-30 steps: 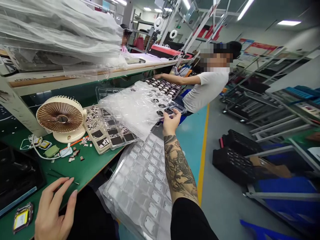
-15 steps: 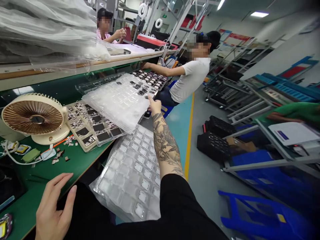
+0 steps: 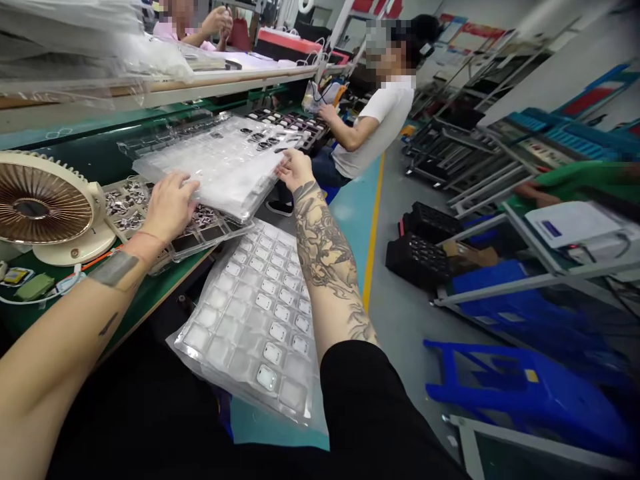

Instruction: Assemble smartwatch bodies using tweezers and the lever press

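My right hand (image 3: 296, 169) grips the right edge of a clear plastic tray (image 3: 215, 157) between thumb and fingers. This tray lies tilted on top of other trays and holds several small black parts towards its far end. My left hand (image 3: 173, 200) is at the tray's near left edge, fingers apart and slightly bent; whether they touch it I cannot tell. Below, close to my body, a clear blister tray (image 3: 240, 333) holds several white rounded-square pieces. Under my left hand is a compartment tray (image 3: 215, 240) with small loose parts.
A cream desk fan (image 3: 45, 207) stands on the green bench at left. Beyond the trays sits a co-worker in a white shirt (image 3: 377, 123); another in pink (image 3: 175, 30) is behind the shelf. Black crates (image 3: 420, 257) and a blue stool (image 3: 525, 393) are at right.
My left hand has risen from the bench's front edge to the upper tray. My right hand's fingers have shifted on the tray edge. The white-shirted co-worker's arm has drawn back; the view has shifted.
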{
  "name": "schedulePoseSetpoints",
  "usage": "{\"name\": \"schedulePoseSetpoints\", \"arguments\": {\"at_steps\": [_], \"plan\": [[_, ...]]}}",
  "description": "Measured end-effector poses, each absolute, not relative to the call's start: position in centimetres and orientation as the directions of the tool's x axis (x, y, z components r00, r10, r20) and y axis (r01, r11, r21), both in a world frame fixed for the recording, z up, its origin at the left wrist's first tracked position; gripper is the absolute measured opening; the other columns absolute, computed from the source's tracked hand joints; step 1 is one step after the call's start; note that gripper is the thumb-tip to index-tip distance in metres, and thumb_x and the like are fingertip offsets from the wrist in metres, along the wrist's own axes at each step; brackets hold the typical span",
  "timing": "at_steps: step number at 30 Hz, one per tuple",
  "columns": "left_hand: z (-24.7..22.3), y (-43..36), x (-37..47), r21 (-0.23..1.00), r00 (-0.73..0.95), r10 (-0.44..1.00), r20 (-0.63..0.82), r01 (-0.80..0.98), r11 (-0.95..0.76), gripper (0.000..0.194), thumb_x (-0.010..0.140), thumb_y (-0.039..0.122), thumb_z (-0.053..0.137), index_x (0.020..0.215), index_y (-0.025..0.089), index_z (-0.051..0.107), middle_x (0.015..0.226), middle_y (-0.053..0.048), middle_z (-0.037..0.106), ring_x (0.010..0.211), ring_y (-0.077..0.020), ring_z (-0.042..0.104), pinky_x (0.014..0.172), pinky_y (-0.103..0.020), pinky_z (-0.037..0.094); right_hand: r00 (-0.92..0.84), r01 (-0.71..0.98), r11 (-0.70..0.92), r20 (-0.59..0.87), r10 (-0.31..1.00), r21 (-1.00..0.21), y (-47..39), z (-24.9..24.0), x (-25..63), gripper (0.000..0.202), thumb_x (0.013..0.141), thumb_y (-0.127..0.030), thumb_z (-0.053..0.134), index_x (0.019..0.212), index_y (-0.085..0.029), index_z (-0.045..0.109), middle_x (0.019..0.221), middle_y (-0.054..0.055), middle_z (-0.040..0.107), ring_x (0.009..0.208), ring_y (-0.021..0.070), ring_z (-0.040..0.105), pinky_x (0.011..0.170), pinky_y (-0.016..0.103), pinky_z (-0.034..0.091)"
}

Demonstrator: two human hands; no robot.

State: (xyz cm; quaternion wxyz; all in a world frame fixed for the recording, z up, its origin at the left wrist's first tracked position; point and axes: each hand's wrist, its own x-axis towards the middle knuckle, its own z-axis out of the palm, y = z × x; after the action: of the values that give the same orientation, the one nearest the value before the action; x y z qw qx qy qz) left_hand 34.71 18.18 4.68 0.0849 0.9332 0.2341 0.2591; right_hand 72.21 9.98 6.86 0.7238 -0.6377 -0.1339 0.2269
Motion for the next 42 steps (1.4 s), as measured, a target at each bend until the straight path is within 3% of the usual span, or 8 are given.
{"name": "schedulePoseSetpoints", "arguments": {"at_steps": [4,8,13,18,23,29,35,42], "plan": [[4.1,18.9,36.0,0.281,0.711,0.489,0.505,0.401,-0.872,0.043,0.102,0.028,0.073,0.143,0.016,0.070,0.158,-0.022,0.067,0.154,-0.0445,0.055,0.137,-0.070,0.029,0.824,-0.206,0.141,-0.094,0.558,-0.968,10.7,7.6,72.4,0.025,0.091,-0.025,0.075,0.095,-0.025,0.050,0.073,-0.007,0.050,0.067,0.0107,0.056,0.068,0.023,0.058],[3.9,18.7,37.6,0.393,0.629,0.545,0.555,0.380,-0.838,0.036,0.102,0.020,0.065,0.137,0.015,0.072,0.152,-0.018,0.071,0.152,-0.0402,0.056,0.142,-0.067,0.018,0.851,-0.159,0.143,-0.062,0.522,-0.977,10.9,7.9,71.3,0.022,0.098,-0.025,0.072,0.096,-0.024,0.050,0.075,-0.007,0.049,0.068,0.0097,0.058,0.069,0.023,0.057],[3.6,16.2,38.9,0.429,0.711,0.460,0.532,0.241,-0.870,0.042,0.100,0.012,0.056,0.139,0.014,0.071,0.157,-0.018,0.070,0.156,-0.0355,0.057,0.145,-0.069,0.008,0.886,-0.033,0.020,-0.020,0.463,-0.999,9.1,7.9,67.9,0.016,0.108,-0.031,0.071,0.111,-0.018,0.063,0.087,-0.003,0.064,0.076,0.0100,0.065,0.071,0.022,0.059],[2.8,13.4,39.8,0.366,0.780,0.346,0.521,0.161,-0.916,0.042,0.093,0.002,0.056,0.126,0.017,0.079,0.141,-0.014,0.081,0.140,-0.0278,0.071,0.147,-0.060,0.023,0.890,0.183,-0.141,0.103,0.445,-0.973,6.1,8.0,65.5,0.044,0.110,-0.047,0.076,0.141,-0.017,0.070,0.138,0.011,0.073,0.118,0.0239,0.075,0.101,0.045,0.069],[3.9,11.7,38.4,0.356,0.783,0.322,0.532,0.138,-0.924,0.046,0.093,0.018,0.076,0.139,0.014,0.075,0.149,-0.021,0.075,0.148,-0.0354,0.067,0.146,-0.067,0.028,0.832,0.487,-0.193,0.387,0.397,-0.852,6.7,12.7,65.8,0.036,0.109,-0.042,0.075,0.137,-0.020,0.072,0.146,0.015,0.070,0.131,0.0298,0.070,0.118,0.056,0.061],[7.4,8.7,33.0,0.389,0.652,0.389,0.650,0.154,-0.908,0.049,0.101,0.026,0.073,0.149,0.022,0.069,0.151,-0.018,0.075,0.146,-0.0328,0.070,0.140,-0.063,0.043,0.302,0.841,0.183,0.722,0.622,-0.510,16.2,24.1,57.5,0.032,0.095,-0.037,0.073,0.123,-0.023,0.079,0.130,0.015,0.078,0.127,0.0356,0.073,0.122,0.059,0.057],[11.2,10.4,27.4,0.426,0.374,0.492,0.786,0.249,-0.870,0.036,0.103,0.024,0.068,0.138,0.022,0.071,0.146,-0.017,0.076,0.139,-0.0343,0.072,0.125,-0.059,0.059,-0.349,0.833,0.553,0.803,0.482,0.030,26.0,32.5,44.2,0.051,0.111,-0.039,0.057,0.160,-0.025,0.064,0.163,0.015,0.064,0.153,0.0363,0.057,0.135,0.063,0.045],[19.0,18.5,21.5,0.497,-0.049,0.531,0.846,0.434,-0.751,0.060,0.109,0.023,0.064,0.167,0.024,0.049,0.179,-0.022,0.041,0.171,-0.0410,0.040,0.141,-0.073,0.037,-0.514,0.790,0.608,0.620,0.592,0.074,28.9,32.8,41.1,0.054,0.105,-0.041,0.071,0.157,-0.027,0.064,0.153,0.016,0.067,0.141,0.0391,0.063,0.123,0.063,0.054]]}}
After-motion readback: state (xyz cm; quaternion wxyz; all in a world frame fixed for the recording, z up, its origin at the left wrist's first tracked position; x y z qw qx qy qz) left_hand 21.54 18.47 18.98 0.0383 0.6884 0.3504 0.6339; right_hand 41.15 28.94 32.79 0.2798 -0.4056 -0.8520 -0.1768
